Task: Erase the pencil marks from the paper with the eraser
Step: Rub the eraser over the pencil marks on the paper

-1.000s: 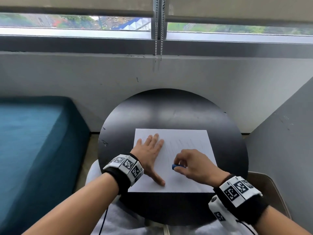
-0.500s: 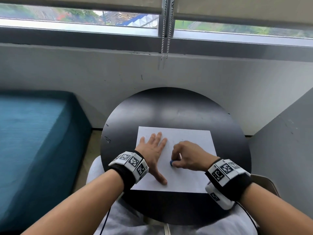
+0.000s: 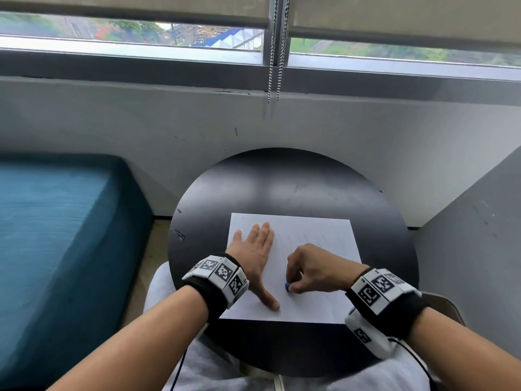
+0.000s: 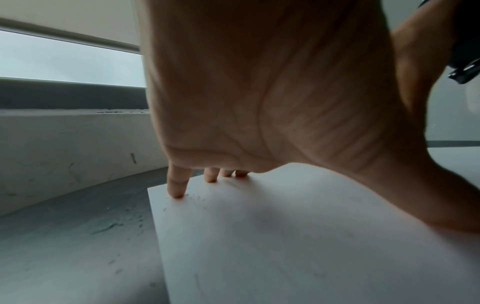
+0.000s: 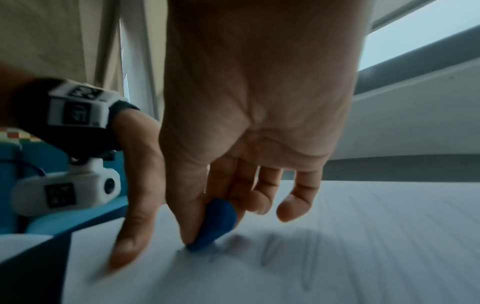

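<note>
Moved since the earlier frame: right hand (image 3: 315, 270) and blue eraser (image 3: 287, 287), drawn nearer along the paper (image 3: 324, 238). Eraser is pinched between thumb and fingers, its tip pressed onto faint pencil marks (image 5: 309, 265). Left hand (image 3: 255, 255) is laid flat, fingers spread, on the paper. Paper is carried by the round black desk (image 3: 296, 182).

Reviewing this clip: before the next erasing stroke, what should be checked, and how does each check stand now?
1. Left hand flat on paper, holding it: ok.
2. Right hand pinches blue eraser: ok.
3. Eraser tip touches paper: ok.
4. Pencil marks remain beside the eraser: ok, work left.
5. Paper lies wholly on the round table: ok.
6. Marks fully gone under the hand: cannot tell.
</note>
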`<state>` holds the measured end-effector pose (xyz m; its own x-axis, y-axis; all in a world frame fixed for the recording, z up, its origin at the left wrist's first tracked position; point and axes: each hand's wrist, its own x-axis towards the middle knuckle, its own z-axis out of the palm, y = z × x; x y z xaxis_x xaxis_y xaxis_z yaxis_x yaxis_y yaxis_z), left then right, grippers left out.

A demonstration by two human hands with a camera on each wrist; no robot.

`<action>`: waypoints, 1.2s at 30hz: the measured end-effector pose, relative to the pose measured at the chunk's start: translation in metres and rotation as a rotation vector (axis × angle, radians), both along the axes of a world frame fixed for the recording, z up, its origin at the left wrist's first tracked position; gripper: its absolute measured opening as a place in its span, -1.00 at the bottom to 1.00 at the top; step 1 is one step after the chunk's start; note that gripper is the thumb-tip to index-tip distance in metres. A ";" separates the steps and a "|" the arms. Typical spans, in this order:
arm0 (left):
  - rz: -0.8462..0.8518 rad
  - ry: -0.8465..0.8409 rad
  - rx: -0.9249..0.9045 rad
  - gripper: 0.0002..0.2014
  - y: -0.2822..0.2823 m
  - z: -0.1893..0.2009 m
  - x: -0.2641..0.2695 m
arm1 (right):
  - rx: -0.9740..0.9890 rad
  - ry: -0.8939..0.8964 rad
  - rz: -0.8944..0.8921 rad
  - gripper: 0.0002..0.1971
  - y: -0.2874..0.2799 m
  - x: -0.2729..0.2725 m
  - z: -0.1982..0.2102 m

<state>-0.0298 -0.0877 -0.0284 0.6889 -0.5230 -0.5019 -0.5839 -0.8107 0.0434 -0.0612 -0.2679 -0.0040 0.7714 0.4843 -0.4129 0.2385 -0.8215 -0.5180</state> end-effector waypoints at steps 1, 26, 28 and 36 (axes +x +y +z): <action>0.001 0.001 0.000 0.57 0.000 0.000 0.000 | -0.003 0.013 0.007 -0.92 0.000 0.002 0.001; 0.000 -0.026 -0.015 0.56 0.001 -0.001 0.000 | 0.006 -0.102 -0.116 -0.97 0.008 0.052 -0.002; 0.004 -0.024 -0.016 0.57 0.002 -0.002 -0.001 | -0.024 0.023 -0.052 -0.97 0.008 0.049 0.000; 0.013 -0.025 -0.009 0.57 0.002 -0.004 0.001 | -0.003 -0.001 -0.127 -0.92 0.006 0.064 -0.001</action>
